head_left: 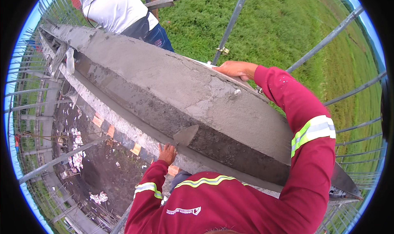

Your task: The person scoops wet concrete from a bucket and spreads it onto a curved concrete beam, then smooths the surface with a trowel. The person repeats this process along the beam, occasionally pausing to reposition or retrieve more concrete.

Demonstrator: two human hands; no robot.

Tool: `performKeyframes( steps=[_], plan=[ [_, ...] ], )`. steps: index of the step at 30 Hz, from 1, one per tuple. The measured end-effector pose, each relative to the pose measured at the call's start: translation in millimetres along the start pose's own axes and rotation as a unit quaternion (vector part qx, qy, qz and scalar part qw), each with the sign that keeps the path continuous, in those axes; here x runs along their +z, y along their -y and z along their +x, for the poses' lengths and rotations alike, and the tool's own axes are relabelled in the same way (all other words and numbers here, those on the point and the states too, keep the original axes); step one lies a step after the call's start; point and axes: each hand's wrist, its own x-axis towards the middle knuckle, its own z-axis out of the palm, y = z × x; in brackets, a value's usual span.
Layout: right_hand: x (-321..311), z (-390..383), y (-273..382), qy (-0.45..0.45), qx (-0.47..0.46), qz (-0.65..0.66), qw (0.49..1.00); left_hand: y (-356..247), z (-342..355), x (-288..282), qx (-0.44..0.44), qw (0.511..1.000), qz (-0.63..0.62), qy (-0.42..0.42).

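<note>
A long, curved concrete ledge (pixel 164 76) crosses the view, its upper face covered with smooth grey mortar that is cracked near the far edge. My right hand (pixel 238 69) is at that far edge, fingers closed around a pale, thin board (pixel 243 83) along the rim; part of the grip is hidden. On the near side, my left hand (pixel 167 154) rests with fingers spread on the ledge's lower lip (pixel 197 157), holding nothing. Just beyond it, a triangular grey face (pixel 187 135) stands out from the darker, rough mortar strip (pixel 230 145).
A co-worker in a white shirt (pixel 119 10) leans beyond the far edge. Metal poles (pixel 232 24) stand outside the ledge, above green grass (pixel 287 24). A whitish bottle-like object (pixel 70 60) sits at the left end. Far below on the near side is dark, littered ground (pixel 96 172).
</note>
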Motion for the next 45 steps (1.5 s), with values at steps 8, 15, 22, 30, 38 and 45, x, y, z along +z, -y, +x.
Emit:
performKeyframes(
  steps=[8,15,22,30,38,45],
  plan=[
    [-70.9,-52.0,-15.7,-0.237,-0.025,-0.146,0.960,2.3,1.1,5.6,0.009,0.999,0.008,-0.041],
    [22.2,-322.2,-39.2,-0.514,-0.144,-0.324,0.781,0.7,-0.1,0.6,0.022,0.998,-0.009,-0.053],
    [176.3,-377.7,-51.3,-0.514,-0.124,-0.396,0.751,0.5,2.5,0.7,0.007,0.999,-0.005,-0.042],
    [209.8,-270.8,-8.5,-0.427,-0.193,-0.419,0.777,1.1,7.8,3.2,0.013,0.999,-0.010,-0.046],
    [210.2,-181.9,65.3,-0.440,-0.212,-0.437,0.755,-0.5,10.4,16.3,0.020,0.997,-0.001,-0.074],
    [172.9,-78.2,147.7,-0.408,-0.277,-0.423,0.760,-3.8,9.8,15.1,0.022,0.995,-0.029,-0.096]
  ],
)
